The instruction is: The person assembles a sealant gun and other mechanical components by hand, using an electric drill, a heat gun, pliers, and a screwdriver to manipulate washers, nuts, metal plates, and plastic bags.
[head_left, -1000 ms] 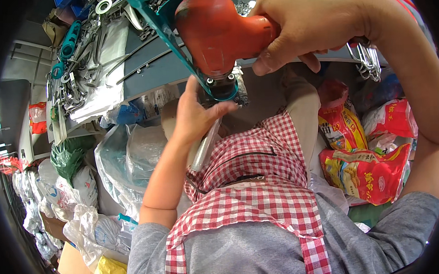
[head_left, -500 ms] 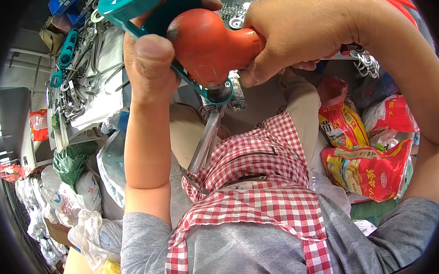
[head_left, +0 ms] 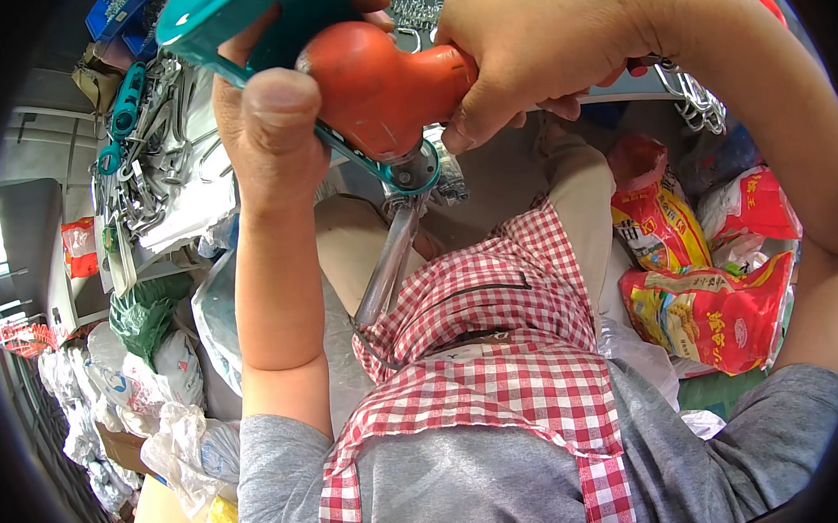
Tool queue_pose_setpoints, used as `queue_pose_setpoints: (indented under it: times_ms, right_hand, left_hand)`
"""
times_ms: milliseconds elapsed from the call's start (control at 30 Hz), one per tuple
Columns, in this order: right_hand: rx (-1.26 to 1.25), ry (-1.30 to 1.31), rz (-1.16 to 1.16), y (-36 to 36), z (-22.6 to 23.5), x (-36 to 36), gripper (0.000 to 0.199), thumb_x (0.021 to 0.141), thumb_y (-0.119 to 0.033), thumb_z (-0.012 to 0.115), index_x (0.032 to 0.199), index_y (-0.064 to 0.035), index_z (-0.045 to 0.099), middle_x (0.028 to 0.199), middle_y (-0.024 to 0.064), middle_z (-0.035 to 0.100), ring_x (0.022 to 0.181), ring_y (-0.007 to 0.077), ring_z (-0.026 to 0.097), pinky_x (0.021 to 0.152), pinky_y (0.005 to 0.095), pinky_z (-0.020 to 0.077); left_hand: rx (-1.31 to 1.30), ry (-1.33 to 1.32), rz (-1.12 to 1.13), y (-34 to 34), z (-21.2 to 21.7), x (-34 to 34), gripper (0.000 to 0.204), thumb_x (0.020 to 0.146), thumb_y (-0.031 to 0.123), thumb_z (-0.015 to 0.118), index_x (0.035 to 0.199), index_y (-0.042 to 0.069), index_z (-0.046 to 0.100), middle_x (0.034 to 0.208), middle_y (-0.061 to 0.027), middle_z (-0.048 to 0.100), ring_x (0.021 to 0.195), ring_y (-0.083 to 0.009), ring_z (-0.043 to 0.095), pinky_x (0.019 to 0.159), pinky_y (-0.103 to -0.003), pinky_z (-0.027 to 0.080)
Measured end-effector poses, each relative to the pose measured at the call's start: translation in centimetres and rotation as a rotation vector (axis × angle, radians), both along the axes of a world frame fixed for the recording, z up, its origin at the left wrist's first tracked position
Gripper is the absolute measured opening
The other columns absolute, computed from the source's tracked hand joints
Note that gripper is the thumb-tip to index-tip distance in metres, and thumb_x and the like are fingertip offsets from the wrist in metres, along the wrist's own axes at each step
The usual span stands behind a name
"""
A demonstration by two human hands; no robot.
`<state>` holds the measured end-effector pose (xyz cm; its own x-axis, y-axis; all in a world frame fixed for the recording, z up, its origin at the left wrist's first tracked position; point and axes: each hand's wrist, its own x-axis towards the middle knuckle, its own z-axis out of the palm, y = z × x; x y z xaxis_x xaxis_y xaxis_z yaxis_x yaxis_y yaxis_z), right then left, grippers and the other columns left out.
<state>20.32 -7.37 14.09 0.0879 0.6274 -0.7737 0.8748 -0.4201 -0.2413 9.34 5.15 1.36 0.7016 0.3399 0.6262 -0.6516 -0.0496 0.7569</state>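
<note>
Your left hand (head_left: 278, 137) is wrapped around the long teal piece with a rounded end (head_left: 231, 22), its thumb laid along the near side. One second ago that hand was lower, by the rounded end; now it grips well above it, and your forearm stands more upright.

Your right hand (head_left: 560, 54) is curled on the narrow neck of the scuffed orange pear-shaped piece (head_left: 360, 86), just as before, though hand and piece have both shifted left in the view. The teal piece has shifted left too. Its rounded end meets the dark collar (head_left: 417, 170) under the orange bulb; a second ago two bolt heads showed there.

Below that end, the shiny silver tube (head_left: 382, 272) slants down over your lap, its lower tip in front of the red-and-white checked apron (head_left: 480, 380). You have both pieces raised in front of the grey tabletop (head_left: 617, 86). The heap of silver metal tools (head_left: 156, 133) on its left side lies much as it did.
</note>
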Motion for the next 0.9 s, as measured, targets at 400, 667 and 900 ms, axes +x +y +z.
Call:
queue_pose_setpoints:
  times_ms: [400,667,900]
  right_hand:
    - [0.052,0.022,-0.009,-0.1,-0.4,0.2,0.037,0.076,-0.038,0.055,0.072,-0.0014,0.06,0.06,0.0065,0.056,0.049,0.0186,0.052,0.042,0.0292,0.0393]
    - [0.038,0.013,0.001,0.3,-0.4,0.4,0.039,0.076,-0.04,0.056,0.073,-0.002,0.062,0.06,0.0056,0.057,0.045,0.0162,0.05,0.038,0.0291,0.0377]
    - [-0.018,0.25,0.06,0.3,-0.1,2.0,0.033,0.076,-0.034,0.059,0.078,-0.0013,0.059,0.064,0.0069,0.058,0.05,0.018,0.053,0.043,0.0281,0.0418]
  left_hand:
    - [-0.045,-0.127,-0.072,-1.0,0.1,0.4,0.099,0.046,0.052,0.084,0.117,-0.003,0.042,0.096,-0.0132,0.056,0.085,-0.0231,0.059,0.074,-0.031,0.053]
    - [0.158,0.029,0.126,-1.3,0.5,-0.4,0.082,0.068,0.055,0.064,0.118,-0.006,0.042,0.095,-0.016,0.056,0.085,-0.0218,0.056,0.075,-0.033,0.048]
    - [0.157,0.051,0.183,-1.6,0.5,-0.2,0.085,0.067,0.058,0.065,0.118,-0.006,0.041,0.095,-0.0155,0.055,0.084,-0.0212,0.056,0.074,-0.033,0.048]
